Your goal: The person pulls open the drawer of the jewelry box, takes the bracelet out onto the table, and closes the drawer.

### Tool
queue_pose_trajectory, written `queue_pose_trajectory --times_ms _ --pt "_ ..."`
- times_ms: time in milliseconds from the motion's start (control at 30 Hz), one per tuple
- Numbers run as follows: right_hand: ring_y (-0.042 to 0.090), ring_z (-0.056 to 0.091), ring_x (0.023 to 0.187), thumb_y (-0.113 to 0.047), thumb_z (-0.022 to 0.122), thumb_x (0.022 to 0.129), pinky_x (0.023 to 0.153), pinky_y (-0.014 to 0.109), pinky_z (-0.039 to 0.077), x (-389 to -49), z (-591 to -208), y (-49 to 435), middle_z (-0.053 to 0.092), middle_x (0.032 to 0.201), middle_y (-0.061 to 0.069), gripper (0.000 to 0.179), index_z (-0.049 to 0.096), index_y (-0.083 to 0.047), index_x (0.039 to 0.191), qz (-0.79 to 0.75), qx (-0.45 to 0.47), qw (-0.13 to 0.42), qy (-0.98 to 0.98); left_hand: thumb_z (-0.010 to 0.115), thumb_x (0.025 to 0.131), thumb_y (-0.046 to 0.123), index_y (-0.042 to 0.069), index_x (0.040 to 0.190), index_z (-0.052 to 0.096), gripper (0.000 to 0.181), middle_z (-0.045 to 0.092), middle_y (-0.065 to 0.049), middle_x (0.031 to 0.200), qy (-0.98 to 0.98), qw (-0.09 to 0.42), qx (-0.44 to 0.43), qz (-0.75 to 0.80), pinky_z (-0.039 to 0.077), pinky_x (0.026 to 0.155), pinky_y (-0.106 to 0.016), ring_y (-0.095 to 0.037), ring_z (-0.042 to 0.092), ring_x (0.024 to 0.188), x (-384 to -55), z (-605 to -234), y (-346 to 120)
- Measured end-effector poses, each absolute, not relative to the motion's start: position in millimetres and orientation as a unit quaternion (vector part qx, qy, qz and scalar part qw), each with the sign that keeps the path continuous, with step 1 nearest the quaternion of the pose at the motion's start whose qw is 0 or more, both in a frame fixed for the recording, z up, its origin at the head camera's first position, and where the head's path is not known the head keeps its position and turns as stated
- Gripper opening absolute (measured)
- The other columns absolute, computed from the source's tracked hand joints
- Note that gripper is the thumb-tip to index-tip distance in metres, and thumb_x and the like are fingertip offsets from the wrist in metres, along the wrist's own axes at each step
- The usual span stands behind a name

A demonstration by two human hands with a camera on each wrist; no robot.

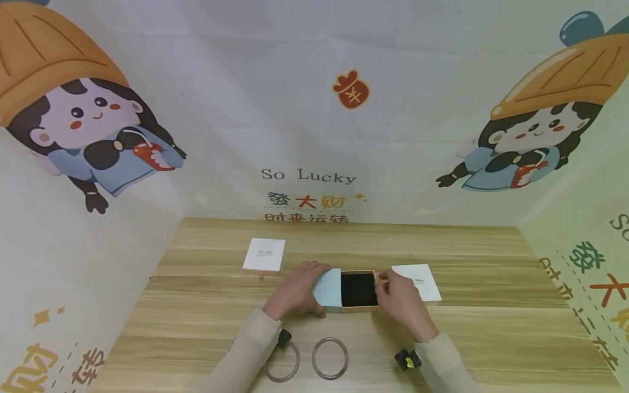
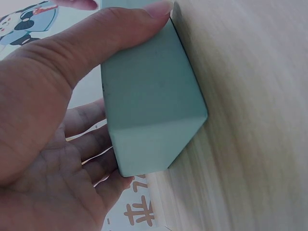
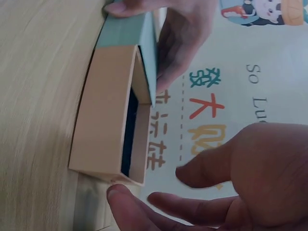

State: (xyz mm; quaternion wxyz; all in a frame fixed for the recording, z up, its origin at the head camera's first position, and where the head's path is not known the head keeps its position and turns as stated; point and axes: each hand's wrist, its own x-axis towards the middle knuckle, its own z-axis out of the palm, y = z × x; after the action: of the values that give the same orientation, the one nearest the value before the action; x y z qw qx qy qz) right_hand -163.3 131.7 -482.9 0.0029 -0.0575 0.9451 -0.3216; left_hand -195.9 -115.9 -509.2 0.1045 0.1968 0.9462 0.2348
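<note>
In the head view, a drawer box stands on the table, its pale blue sleeve point(image 1: 328, 289) at the left and its tan drawer point(image 3: 103, 113) pulled partway out to the right. Dark padding point(image 1: 358, 289) lines the drawer. My left hand point(image 1: 297, 292) grips the sleeve, thumb on the near side and fingers at the far side. At the drawer's right end is my right hand point(image 1: 400, 299). Its thumb and fingers are apart in the right wrist view, with one fingertip at the drawer's end panel. Two translucent bangles, a right one point(image 1: 314, 358) and a left one point(image 1: 297, 363), lie nearer me.
A white-topped box point(image 1: 265, 255) sits at the back left of the wooden table point(image 1: 467, 245). Another white-topped box point(image 1: 425, 281) is behind my right hand, partly covered by it. A printed cloth point(image 1: 417, 164) surrounds the table's back and sides.
</note>
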Motion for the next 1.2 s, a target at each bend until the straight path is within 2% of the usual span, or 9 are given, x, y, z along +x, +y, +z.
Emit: queue_pose_trajectory --times_ms 67,133,267,367,467,633,733,833,1200 --pt "0.014 0.053 0.058 -0.007 0.055 0.097 0.053 0.029 0.044 -166 -485 131 0.074 0.089 0.018 0.030 0.066 0.011 0.117 -0.313 -0.052 0.011 0.948 0.099 0.059 0.025 0.017 0.149 0.050 0.103 0.058 -0.004 0.144 0.947 0.104 0.196 0.234 0.047 0.110 -0.045 -0.024 0.052 0.128 -196 -510 -116" --pt "0.016 0.054 0.059 -0.004 0.053 0.096 0.053 0.030 0.046 -169 -487 131 0.074 0.094 0.023 0.030 0.066 0.013 0.116 -0.303 -0.049 0.017 0.952 0.099 0.059 0.026 0.017 0.149 0.050 0.103 0.058 -0.004 0.144 0.947 0.103 0.196 0.233 0.047 0.110 -0.045 -0.024 0.052 0.128 -196 -510 -116" --pt "0.025 0.067 0.075 0.002 0.053 0.091 0.065 0.040 0.057 -175 -491 131 0.074 0.106 0.028 0.028 0.068 0.013 0.112 -0.278 -0.043 0.023 0.959 0.099 0.059 0.026 0.017 0.149 0.050 0.103 0.058 -0.003 0.144 0.947 0.101 0.196 0.234 0.047 0.109 -0.045 -0.024 0.052 0.127 -196 -510 -116" --pt "0.034 0.072 0.088 0.004 0.054 0.087 0.073 0.047 0.060 -178 -493 129 0.074 0.107 0.028 0.029 0.070 0.012 0.110 -0.266 -0.037 0.027 0.963 0.098 0.059 0.025 0.018 0.149 0.050 0.103 0.058 -0.003 0.143 0.946 0.100 0.195 0.237 0.048 0.108 -0.044 -0.023 0.052 0.126 -196 -510 -115" --pt "0.040 0.073 0.093 0.006 0.056 0.084 0.076 0.049 0.061 -181 -493 128 0.074 0.103 0.028 0.029 0.073 0.011 0.107 -0.253 -0.039 0.021 0.966 0.098 0.059 0.025 0.018 0.149 0.050 0.103 0.058 -0.003 0.143 0.946 0.101 0.195 0.238 0.048 0.108 -0.044 -0.023 0.052 0.126 -195 -509 -115" --pt "0.034 0.072 0.080 0.008 0.057 0.081 0.065 0.044 0.059 -183 -494 127 0.076 0.093 0.023 0.024 0.076 0.007 0.097 -0.250 -0.047 0.009 0.967 0.098 0.059 0.025 0.017 0.149 0.050 0.102 0.058 -0.004 0.144 0.946 0.098 0.199 0.237 0.047 0.110 -0.045 -0.025 0.052 0.128 -195 -509 -116" --pt "0.022 0.060 0.062 0.009 0.056 0.079 0.051 0.034 0.047 -185 -495 126 0.069 0.070 0.011 0.020 0.074 0.002 0.075 -0.258 -0.047 0.004 0.965 0.099 0.059 0.025 0.017 0.149 0.050 0.102 0.059 -0.005 0.143 0.946 0.097 0.200 0.237 0.046 0.110 -0.045 -0.025 0.053 0.128 -196 -510 -116" --pt "0.015 0.045 0.054 0.009 0.056 0.078 0.047 0.027 0.035 -185 -498 125 0.055 0.057 0.001 0.026 0.065 -0.005 0.059 -0.260 -0.048 -0.011 0.964 0.099 0.059 0.026 0.017 0.149 0.050 0.103 0.059 -0.004 0.143 0.946 0.097 0.201 0.234 0.047 0.109 -0.045 -0.024 0.053 0.127 -196 -510 -116" --pt "0.013 0.044 0.052 0.008 0.060 0.076 0.046 0.026 0.035 -185 -502 124 0.055 0.055 -0.002 0.029 0.061 -0.008 0.053 -0.268 -0.045 -0.045 0.961 0.099 0.059 0.025 0.016 0.149 0.050 0.102 0.059 -0.005 0.143 0.945 0.101 0.201 0.237 0.047 0.110 -0.045 -0.024 0.053 0.127 -196 -509 -115"
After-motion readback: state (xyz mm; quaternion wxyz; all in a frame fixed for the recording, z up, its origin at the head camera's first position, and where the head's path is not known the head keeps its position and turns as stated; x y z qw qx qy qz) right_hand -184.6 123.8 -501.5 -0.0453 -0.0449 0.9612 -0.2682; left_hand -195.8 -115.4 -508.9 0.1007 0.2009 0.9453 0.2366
